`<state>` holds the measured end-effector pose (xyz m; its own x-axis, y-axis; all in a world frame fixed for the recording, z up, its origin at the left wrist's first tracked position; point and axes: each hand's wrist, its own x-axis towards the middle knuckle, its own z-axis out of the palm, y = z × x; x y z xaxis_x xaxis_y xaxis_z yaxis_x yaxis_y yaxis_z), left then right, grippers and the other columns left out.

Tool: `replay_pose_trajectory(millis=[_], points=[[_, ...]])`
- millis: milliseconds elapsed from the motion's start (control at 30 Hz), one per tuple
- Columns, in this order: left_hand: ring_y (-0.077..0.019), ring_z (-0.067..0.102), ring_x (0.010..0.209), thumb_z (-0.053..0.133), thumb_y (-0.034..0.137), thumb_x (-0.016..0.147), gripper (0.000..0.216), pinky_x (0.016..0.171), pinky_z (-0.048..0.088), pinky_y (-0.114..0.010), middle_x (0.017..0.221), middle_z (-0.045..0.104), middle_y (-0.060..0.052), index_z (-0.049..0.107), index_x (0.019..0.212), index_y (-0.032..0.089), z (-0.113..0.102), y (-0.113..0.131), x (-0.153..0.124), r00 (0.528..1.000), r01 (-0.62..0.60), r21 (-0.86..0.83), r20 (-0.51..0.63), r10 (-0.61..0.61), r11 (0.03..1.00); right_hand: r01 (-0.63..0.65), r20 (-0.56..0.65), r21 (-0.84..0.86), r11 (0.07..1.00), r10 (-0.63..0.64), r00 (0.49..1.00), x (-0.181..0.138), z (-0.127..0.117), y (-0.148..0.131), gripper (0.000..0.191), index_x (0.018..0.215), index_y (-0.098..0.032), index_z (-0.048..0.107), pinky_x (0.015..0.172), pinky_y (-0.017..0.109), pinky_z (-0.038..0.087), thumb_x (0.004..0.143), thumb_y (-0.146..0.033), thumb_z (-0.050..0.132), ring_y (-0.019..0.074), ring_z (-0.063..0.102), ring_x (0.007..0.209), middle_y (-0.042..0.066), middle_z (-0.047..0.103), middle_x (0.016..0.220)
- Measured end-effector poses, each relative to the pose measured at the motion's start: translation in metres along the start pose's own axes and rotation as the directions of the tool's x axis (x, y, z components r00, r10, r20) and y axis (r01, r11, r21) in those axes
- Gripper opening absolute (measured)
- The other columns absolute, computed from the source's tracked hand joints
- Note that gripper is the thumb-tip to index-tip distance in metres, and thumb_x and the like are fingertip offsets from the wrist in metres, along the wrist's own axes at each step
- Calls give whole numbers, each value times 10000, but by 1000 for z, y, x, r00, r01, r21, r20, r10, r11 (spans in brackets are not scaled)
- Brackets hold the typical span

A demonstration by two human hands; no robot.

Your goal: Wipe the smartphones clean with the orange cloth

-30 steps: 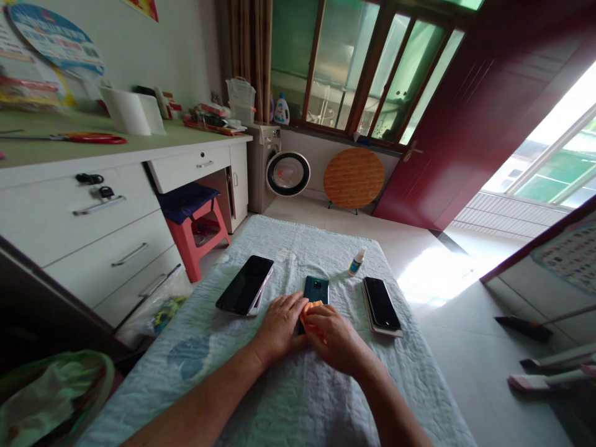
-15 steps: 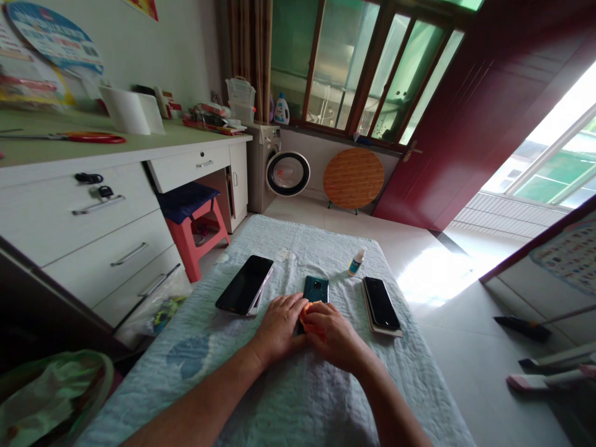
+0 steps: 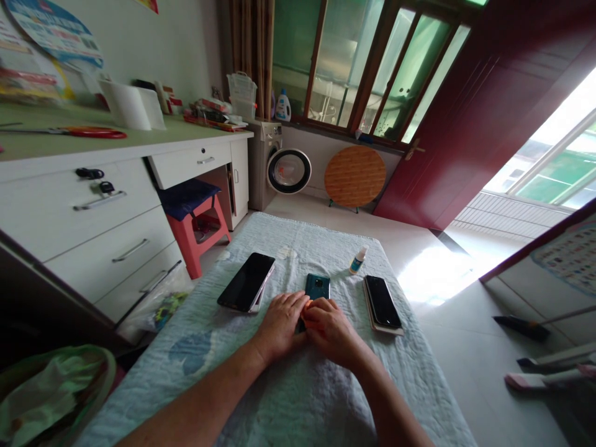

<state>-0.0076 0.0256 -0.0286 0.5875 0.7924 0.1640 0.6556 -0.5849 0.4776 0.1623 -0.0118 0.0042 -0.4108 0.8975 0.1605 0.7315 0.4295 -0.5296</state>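
Observation:
A teal phone lies face down in the middle of a pale blue towel spread over a table. My left hand rests flat on the phone's left near edge, fingers together. My right hand covers the phone's near end, its fingers closed on an orange cloth of which only a sliver shows. A black phone lies to the left and another black phone to the right. A small spray bottle lies beyond the teal phone.
A white desk with drawers runs along the left, with a red stool under it. A washing machine and a round wooden tabletop stand by the far wall. A green bag sits at lower left.
My right hand has slid up over the teal phone, so the orange cloth is now almost hidden under its fingers. The view has shifted slightly.

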Motion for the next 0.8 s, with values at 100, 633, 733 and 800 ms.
replay_pose_trajectory(millis=[100, 633, 733, 800], points=[[-321, 474, 1300, 699, 418, 772, 639, 1126, 319, -490, 1405, 526, -155, 522, 1327, 157, 0, 0, 0, 1000, -7, -1, -4, 7, 1000, 4, -4, -1, 1000, -4, 1000, 1, 0, 0, 187, 932, -210, 649, 913, 322, 407, 797, -87, 612, 174, 538, 955, 29, 618, 1001], [-320, 485, 1284, 714, 536, 730, 714, 1103, 334, -472, 1405, 534, -125, 530, 1334, 202, -3, 2, 0, 1000, 2, -8, -4, -2, 1000, -15, -73, -36, 999, 12, 997, -1, -9, 10, 224, 958, -197, 698, 946, 310, 422, 908, -117, 496, 166, 589, 996, 45, 672, 1006], [-324, 482, 1282, 718, 529, 722, 731, 1102, 337, -474, 1405, 533, -127, 520, 1344, 199, -6, 4, 0, 1000, 2, -4, -3, -3, 1000, -35, -125, -68, 997, 26, 992, 2, -6, 14, 271, 1056, -198, 680, 1009, 319, 406, 962, -163, 428, 179, 556, 1130, 68, 658, 1143], [-332, 479, 1282, 723, 529, 714, 744, 1105, 333, -480, 1408, 530, -135, 523, 1342, 185, -6, 6, 0, 1000, 8, 4, 1, -8, 1000, -64, -139, -100, 993, 50, 989, 4, -3, 19, 292, 1097, -198, 665, 1011, 329, 412, 977, -182, 399, 184, 551, 1149, 78, 647, 1181]])
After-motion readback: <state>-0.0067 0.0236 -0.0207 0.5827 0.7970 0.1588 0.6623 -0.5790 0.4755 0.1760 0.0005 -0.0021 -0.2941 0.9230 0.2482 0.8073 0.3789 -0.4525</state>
